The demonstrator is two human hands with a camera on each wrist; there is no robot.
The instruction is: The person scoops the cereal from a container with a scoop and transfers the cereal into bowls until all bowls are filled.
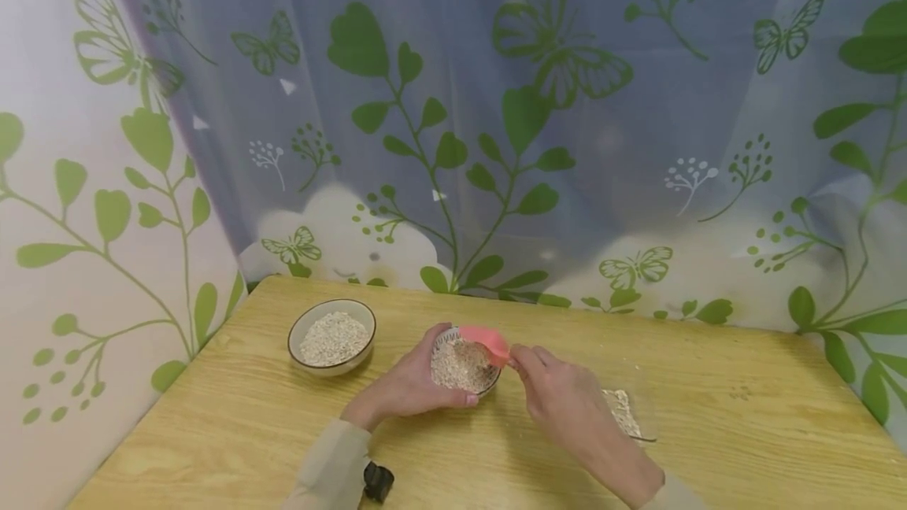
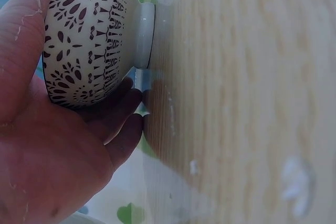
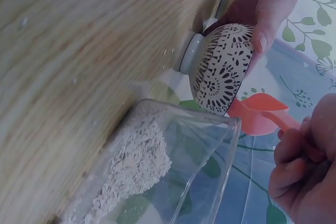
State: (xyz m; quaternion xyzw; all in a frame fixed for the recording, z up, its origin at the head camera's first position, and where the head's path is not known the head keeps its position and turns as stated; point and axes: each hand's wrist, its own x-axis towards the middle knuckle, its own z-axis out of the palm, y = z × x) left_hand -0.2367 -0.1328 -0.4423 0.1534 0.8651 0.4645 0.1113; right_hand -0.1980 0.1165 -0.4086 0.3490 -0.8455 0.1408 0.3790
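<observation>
In the head view my left hand (image 1: 411, 384) holds a small patterned bowl (image 1: 445, 335) of oat flakes, its thumb along the near rim. The left wrist view shows the bowl's dark floral outer wall (image 2: 86, 40), with fingers curled beneath it and its foot close over the table. My right hand (image 1: 567, 396) grips a pink scoop (image 1: 490, 341) by the handle. The scoop's head overlaps the bowl's right rim. From the right wrist, the scoop (image 3: 260, 116) appears at the rim of the bowl (image 3: 223, 72), with the fingers of the right hand (image 3: 307, 171) curled round its handle.
A larger dark-rimmed bowl (image 1: 333, 368) of oat flakes stands at the left. Beside my right forearm is a clear container (image 3: 181, 195) with oat flakes (image 3: 139, 163) inside. A small black object (image 1: 379, 482) lies near my left sleeve. A printed curtain (image 1: 439, 101) hangs behind the wooden table (image 1: 751, 392).
</observation>
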